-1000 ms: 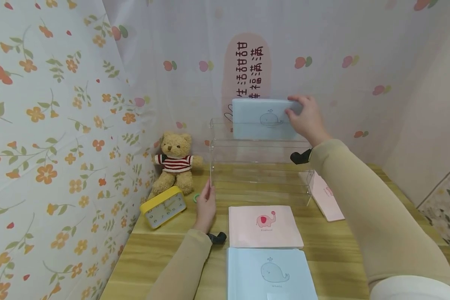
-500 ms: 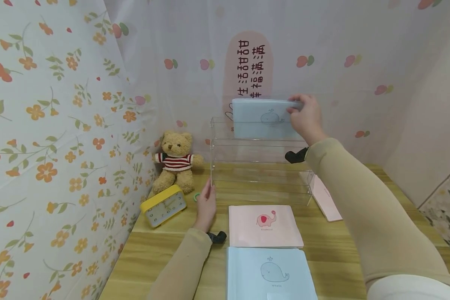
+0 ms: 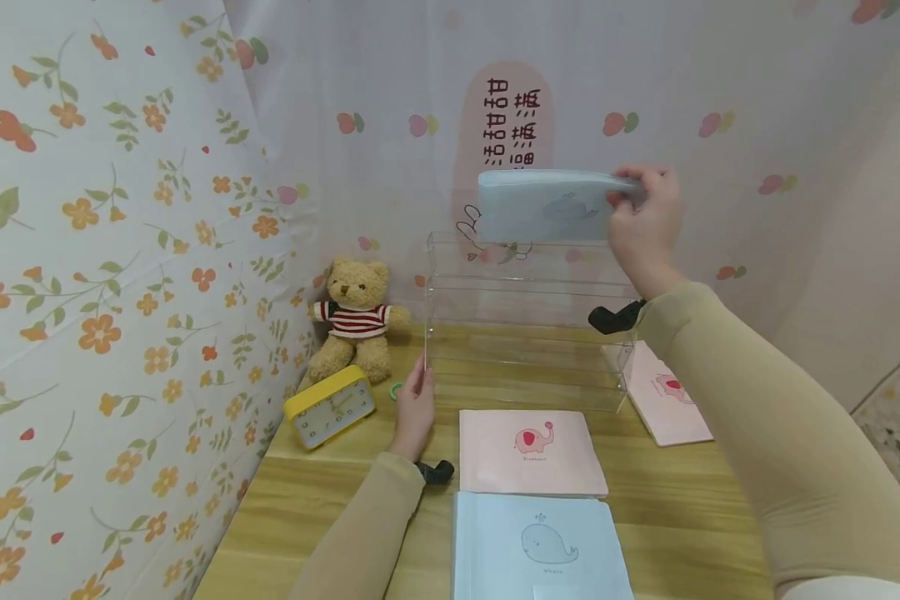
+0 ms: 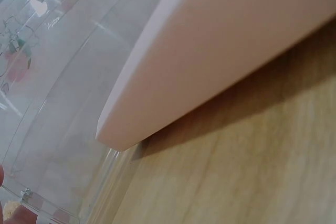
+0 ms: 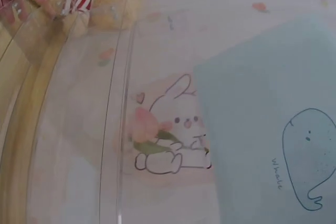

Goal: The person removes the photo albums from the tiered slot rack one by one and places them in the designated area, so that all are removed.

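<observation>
Right hand (image 3: 645,218), raised on an outstretched arm, pinches the upper right corner of a pale blue whale booklet (image 3: 543,206), thumb and fingers curled on its edge. Booklet held upright, above the top tier of the clear acrylic rack (image 3: 525,325) and apart from it, before the patterned wall cloth. Left hand (image 3: 414,410), forearm low over the wooden surface (image 3: 330,492), grips the rack's front left edge with its fingertips. Before the rack: a pink elephant booklet (image 3: 531,452) and a second blue whale booklet (image 3: 540,546). Left: teddy bear (image 3: 354,321), yellow clock (image 3: 330,407).
</observation>
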Demonstrator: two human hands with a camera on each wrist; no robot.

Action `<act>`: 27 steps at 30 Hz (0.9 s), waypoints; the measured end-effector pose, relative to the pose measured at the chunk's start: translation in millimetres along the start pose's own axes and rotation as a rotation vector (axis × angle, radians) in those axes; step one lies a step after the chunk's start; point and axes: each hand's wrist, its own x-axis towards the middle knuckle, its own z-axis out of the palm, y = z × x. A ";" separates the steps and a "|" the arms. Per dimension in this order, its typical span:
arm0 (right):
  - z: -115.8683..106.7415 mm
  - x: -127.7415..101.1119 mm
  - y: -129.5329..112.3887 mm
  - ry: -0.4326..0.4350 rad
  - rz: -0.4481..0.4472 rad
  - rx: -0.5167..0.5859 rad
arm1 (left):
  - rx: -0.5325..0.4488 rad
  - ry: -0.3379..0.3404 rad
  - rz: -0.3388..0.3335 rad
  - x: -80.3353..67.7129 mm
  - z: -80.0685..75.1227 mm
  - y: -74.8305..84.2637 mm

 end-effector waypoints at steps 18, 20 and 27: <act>-68.6 -64.9 34.9 -0.108 0.021 -0.128 | -0.005 -0.014 -0.051 3.6 -1.1 -3.4; -75.4 -74.8 44.1 -0.143 0.030 -0.151 | -0.003 -0.015 -0.053 3.2 -0.8 -2.7; -98.3 -111.8 71.5 -0.270 0.050 -0.219 | 0.012 -0.005 -0.045 1.6 0.3 -0.6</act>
